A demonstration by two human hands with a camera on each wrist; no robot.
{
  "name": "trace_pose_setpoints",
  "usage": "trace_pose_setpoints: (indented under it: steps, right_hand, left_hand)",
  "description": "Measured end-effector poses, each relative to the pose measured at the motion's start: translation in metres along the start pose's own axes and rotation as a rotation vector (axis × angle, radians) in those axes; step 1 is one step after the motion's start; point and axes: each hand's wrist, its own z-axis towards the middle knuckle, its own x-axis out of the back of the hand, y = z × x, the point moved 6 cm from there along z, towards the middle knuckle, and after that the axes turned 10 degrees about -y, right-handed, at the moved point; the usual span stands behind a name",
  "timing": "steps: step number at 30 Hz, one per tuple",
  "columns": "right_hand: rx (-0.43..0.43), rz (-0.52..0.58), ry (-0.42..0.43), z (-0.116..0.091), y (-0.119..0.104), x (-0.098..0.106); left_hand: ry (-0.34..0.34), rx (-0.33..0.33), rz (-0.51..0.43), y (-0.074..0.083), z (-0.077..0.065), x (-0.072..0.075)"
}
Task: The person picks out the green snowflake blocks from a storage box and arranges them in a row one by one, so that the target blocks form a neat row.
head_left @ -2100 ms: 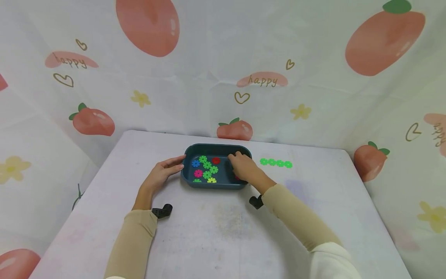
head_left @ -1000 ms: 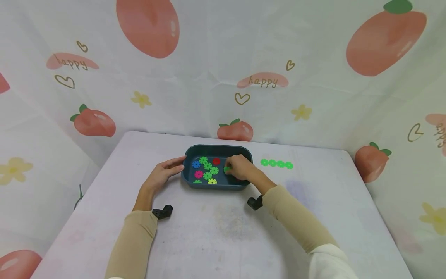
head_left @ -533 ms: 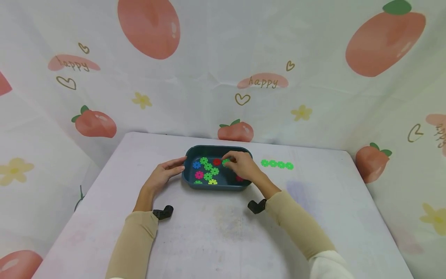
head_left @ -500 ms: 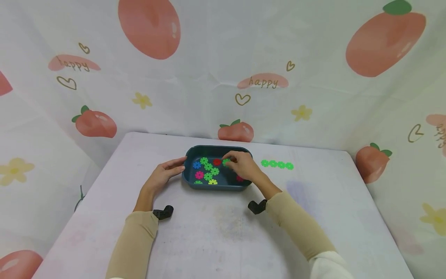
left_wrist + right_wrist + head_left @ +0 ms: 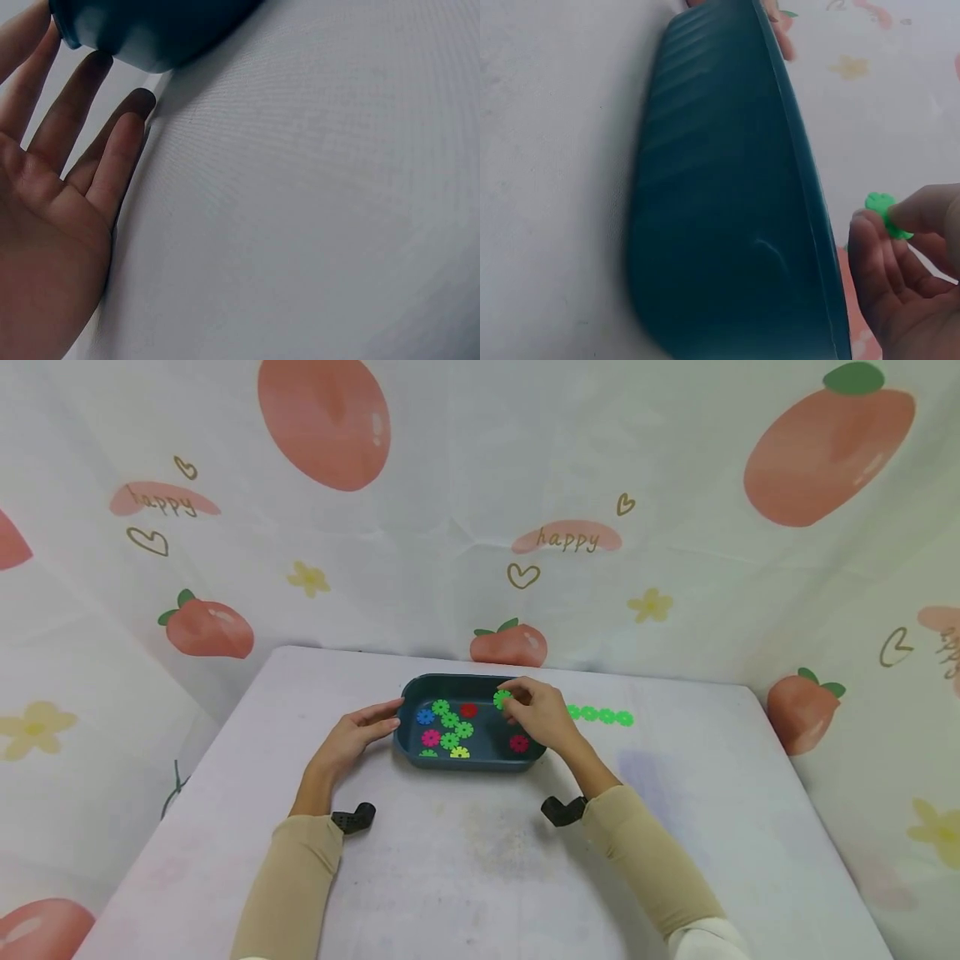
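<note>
Fingers of the right hand (image 5: 542, 717) pinch a green toothed disc (image 5: 500, 698) above the tray (image 5: 472, 765); the left hand (image 5: 347, 743), fingers straight and apart, touches the tray's end; the disc, probably light and stiff, handles best by its rim.

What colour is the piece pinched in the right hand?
Bright green; the piece shows best in the right wrist view, between thumb and fingers.
</note>
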Motion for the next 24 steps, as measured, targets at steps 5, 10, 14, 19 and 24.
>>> trace_pose_setpoints:
  steps: [5, 10, 14, 19, 24]
  right_hand:
    - [-0.015, 0.045, 0.033, -0.004, 0.002, 0.007]
    - [-0.005, 0.118, 0.066, -0.006, 0.003, 0.013]
    - [-0.012, 0.160, 0.100, -0.009, 0.006, 0.019]
    - [-0.014, 0.146, 0.134, -0.016, 0.011, 0.026]
    - [-0.036, 0.124, 0.152, -0.021, 0.018, 0.031]
  left_hand:
    - [0.000, 0.002, -0.012, 0.001, 0.000, -0.001]
    - [0.001, -0.002, 0.003, 0.003, 0.000, 0.002]
    - [-0.006, -0.001, 0.001, 0.002, 0.000, 0.002]
    - [-0.015, 0.003, 0.003, 0.001, 0.000, 0.001]
    - [-0.005, 0.011, 0.018, 0.001, 0.000, 0.001]
